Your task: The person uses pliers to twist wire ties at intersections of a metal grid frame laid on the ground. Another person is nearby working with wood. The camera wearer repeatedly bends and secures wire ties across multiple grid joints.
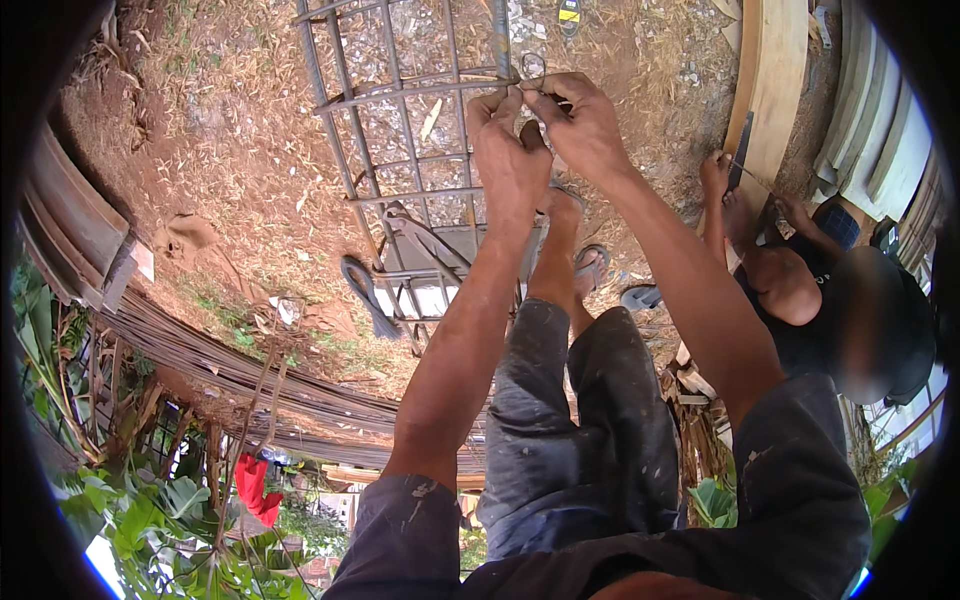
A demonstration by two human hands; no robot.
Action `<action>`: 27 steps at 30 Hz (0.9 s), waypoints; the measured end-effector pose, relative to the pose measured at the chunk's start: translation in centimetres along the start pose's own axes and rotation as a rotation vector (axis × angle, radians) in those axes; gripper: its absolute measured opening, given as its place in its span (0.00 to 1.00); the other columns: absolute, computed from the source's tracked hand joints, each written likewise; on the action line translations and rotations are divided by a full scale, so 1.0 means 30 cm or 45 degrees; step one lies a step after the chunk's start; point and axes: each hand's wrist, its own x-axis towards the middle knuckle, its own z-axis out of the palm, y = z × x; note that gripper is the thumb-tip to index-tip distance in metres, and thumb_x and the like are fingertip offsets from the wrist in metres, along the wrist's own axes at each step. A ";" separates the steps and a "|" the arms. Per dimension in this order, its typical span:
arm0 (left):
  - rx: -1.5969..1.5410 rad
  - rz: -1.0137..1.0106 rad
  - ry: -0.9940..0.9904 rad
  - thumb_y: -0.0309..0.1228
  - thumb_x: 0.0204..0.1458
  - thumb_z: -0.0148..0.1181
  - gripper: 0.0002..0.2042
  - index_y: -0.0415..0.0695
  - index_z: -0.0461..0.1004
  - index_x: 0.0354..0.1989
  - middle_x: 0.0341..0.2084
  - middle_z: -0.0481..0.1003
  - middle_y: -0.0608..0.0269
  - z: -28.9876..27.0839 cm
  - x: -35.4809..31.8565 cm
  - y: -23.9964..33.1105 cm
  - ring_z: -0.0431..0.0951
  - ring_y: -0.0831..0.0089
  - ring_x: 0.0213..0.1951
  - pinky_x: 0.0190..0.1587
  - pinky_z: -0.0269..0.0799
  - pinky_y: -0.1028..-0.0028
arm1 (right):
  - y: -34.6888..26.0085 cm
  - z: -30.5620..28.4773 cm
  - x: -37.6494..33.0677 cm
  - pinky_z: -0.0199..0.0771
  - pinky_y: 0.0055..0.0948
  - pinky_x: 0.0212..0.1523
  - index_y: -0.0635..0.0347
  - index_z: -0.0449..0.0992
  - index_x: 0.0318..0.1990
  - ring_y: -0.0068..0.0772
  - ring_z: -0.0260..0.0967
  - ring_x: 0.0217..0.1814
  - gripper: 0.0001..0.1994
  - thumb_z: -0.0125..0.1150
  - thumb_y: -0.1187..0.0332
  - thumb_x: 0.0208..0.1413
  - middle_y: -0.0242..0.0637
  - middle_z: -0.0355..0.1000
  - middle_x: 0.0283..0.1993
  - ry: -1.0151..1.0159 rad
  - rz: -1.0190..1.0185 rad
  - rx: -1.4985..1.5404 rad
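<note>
A cage of steel reinforcing bars stretches away from me over the ground. My left hand is closed in a pinch at the cage's right-hand bar, around a crossbar's end. Beside it, fingertips almost touching, my right hand pinches too. A thin loop of tie wire sticks out just beyond both sets of fingertips; the part inside the fingers is hidden. Long-handled pincers rest across the near part of the cage. A dark bundle of wire lies against the cage's left side.
Long steel rods lie piled at the left and behind. At right another person crouches by a wooden plank, a hand near a dark blade. Curved sheets stand far right. A yellow-and-black object lies ahead.
</note>
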 end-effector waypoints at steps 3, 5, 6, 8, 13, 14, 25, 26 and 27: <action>0.134 0.061 -0.223 0.16 0.42 0.54 0.21 0.40 0.78 0.48 0.47 0.67 0.53 -0.041 0.004 -0.043 0.64 0.54 0.51 0.57 0.60 0.60 | -0.010 -0.026 0.001 0.72 0.36 0.36 0.63 0.78 0.36 0.43 0.74 0.35 0.09 0.61 0.66 0.53 0.45 0.75 0.35 -0.095 -0.078 -0.178; 0.408 0.180 -0.343 0.16 0.42 0.55 0.22 0.43 0.78 0.49 0.46 0.67 0.56 -0.076 0.036 -0.048 0.63 0.56 0.51 0.58 0.57 0.58 | -0.017 -0.033 0.019 0.72 0.35 0.36 0.62 0.78 0.36 0.43 0.74 0.34 0.09 0.62 0.67 0.52 0.45 0.76 0.35 -0.109 -0.162 -0.330; 0.511 0.274 -0.294 0.19 0.43 0.59 0.21 0.50 0.79 0.48 0.45 0.67 0.58 -0.097 0.053 -0.043 0.63 0.57 0.50 0.56 0.57 0.58 | -0.010 -0.033 0.028 0.72 0.35 0.35 0.62 0.79 0.36 0.43 0.74 0.33 0.08 0.62 0.67 0.52 0.45 0.76 0.35 -0.094 -0.227 -0.398; 0.628 0.504 -0.284 0.23 0.44 0.62 0.19 0.53 0.80 0.46 0.45 0.67 0.59 -0.134 0.145 0.006 0.63 0.57 0.51 0.55 0.57 0.58 | 0.003 -0.029 0.052 0.72 0.33 0.33 0.62 0.79 0.35 0.40 0.73 0.30 0.08 0.63 0.67 0.52 0.43 0.76 0.33 -0.031 -0.245 -0.381; 1.016 0.839 -0.710 0.33 0.46 0.66 0.14 0.59 0.82 0.44 0.42 0.69 0.62 -0.123 0.310 -0.013 0.65 0.63 0.53 0.55 0.58 0.59 | 0.014 -0.001 0.033 0.69 0.28 0.26 0.64 0.80 0.32 0.25 0.69 0.23 0.09 0.64 0.66 0.53 0.39 0.77 0.27 0.061 0.063 0.097; 1.061 0.871 -0.737 0.36 0.48 0.64 0.12 0.64 0.82 0.43 0.44 0.68 0.67 -0.123 0.333 -0.016 0.66 0.65 0.50 0.54 0.57 0.60 | 0.036 -0.013 0.039 0.67 0.25 0.27 0.65 0.80 0.33 0.19 0.66 0.25 0.09 0.64 0.66 0.54 0.35 0.76 0.25 0.026 0.079 0.069; 0.830 0.379 -0.968 0.40 0.43 0.68 0.12 0.63 0.83 0.39 0.41 0.69 0.65 -0.085 0.375 0.010 0.66 0.63 0.52 0.61 0.51 0.49 | 0.044 0.056 -0.090 0.67 0.28 0.21 0.64 0.77 0.30 0.27 0.70 0.23 0.08 0.61 0.68 0.54 0.35 0.74 0.25 0.168 0.017 0.102; 0.831 0.344 -1.020 0.40 0.43 0.69 0.12 0.62 0.83 0.39 0.42 0.69 0.65 -0.084 0.379 0.019 0.66 0.63 0.53 0.62 0.50 0.48 | 0.041 0.034 -0.078 0.68 0.29 0.21 0.63 0.77 0.30 0.31 0.71 0.22 0.07 0.61 0.68 0.53 0.37 0.74 0.26 0.153 -0.080 -0.085; 0.822 0.348 -1.018 0.39 0.42 0.68 0.12 0.63 0.83 0.38 0.42 0.69 0.65 -0.087 0.383 0.013 0.66 0.63 0.53 0.62 0.49 0.48 | 0.000 0.004 -0.054 0.69 0.31 0.21 0.63 0.77 0.30 0.35 0.72 0.21 0.07 0.62 0.68 0.52 0.38 0.74 0.26 0.130 -0.185 -0.272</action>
